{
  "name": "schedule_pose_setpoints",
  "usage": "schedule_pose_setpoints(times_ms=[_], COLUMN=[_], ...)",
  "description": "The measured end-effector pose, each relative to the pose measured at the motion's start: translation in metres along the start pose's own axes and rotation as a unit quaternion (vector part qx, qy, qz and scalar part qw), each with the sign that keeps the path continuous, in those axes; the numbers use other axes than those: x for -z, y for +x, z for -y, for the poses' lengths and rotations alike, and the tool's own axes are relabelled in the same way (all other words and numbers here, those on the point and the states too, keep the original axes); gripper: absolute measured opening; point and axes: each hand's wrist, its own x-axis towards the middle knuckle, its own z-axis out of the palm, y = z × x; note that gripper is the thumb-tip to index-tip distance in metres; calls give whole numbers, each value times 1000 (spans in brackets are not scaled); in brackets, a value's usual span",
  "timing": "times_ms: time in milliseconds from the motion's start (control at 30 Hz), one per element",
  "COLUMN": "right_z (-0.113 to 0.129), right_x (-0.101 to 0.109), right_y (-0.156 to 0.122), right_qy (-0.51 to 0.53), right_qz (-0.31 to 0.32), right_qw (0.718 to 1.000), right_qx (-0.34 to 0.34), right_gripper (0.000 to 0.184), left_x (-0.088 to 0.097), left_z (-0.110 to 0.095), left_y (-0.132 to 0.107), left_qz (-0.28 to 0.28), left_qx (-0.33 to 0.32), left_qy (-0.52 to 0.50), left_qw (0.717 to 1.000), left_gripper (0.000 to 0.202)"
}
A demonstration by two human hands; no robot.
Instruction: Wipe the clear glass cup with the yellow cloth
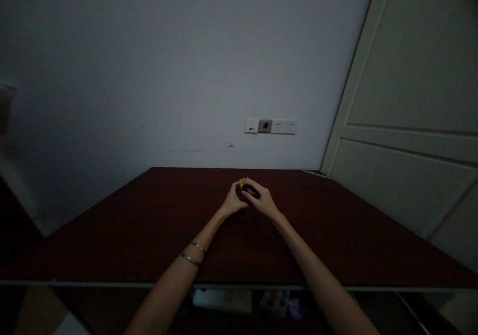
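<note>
Over the middle of the dark red table, my two hands meet. My right hand (pixel 262 199) is closed around a small black hand tool (pixel 251 191) with yellow marking and a yellow end; its exact kind is too small to tell. My left hand (pixel 232 200) is curled around a dark, roundish object (pixel 240 192), partly hidden between the hands. The yellow end (pixel 241 182) of the tool lies at the top of that dark object, close to my left fingertips. Two silver bracelets (pixel 193 254) circle my left forearm.
The dark red tabletop (pixel 149 225) reaches back to a pale wall with a row of sockets (pixel 276 126). A panelled door (pixel 407 96) stands at the right. Below the front edge, a shelf holds a pale flat item (pixel 223 300) and small packages (pixel 275 301).
</note>
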Motion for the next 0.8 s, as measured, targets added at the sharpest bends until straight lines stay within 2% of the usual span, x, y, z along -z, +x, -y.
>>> schedule_pose_setpoints(times_ms=[100,167,400,467,567,667,800], right_z=[0,-3,-27,-31,-29,-21,-14], right_x=[-5,-7,-11,-12,-15,-16,-16], right_y=[-3,1,19,17,8,-2,-7], right_qy=[-20,-21,14,22,20,-3,-15], right_qz=[16,-2,-89,-109,-107,-69,-36], right_qw=[999,999,992,989,993,997,998], right_qx=[28,26,-89,-95,-43,23,52], right_gripper=[34,32,28,30,28,25,22], left_x=[0,0,0,1,3,4,2], left_z=[2,3,2,5,10,14,12], left_y=[1,1,-1,0,0,2,4], left_qz=[-15,-15,-7,-6,-3,-4,-17], left_qx=[-11,-4,19,21,5,-11,-18], left_qy=[-9,-12,64,87,85,54,28], left_qw=[1000,1000,998,996,996,998,999], left_gripper=[77,78,82,82,81,78,69])
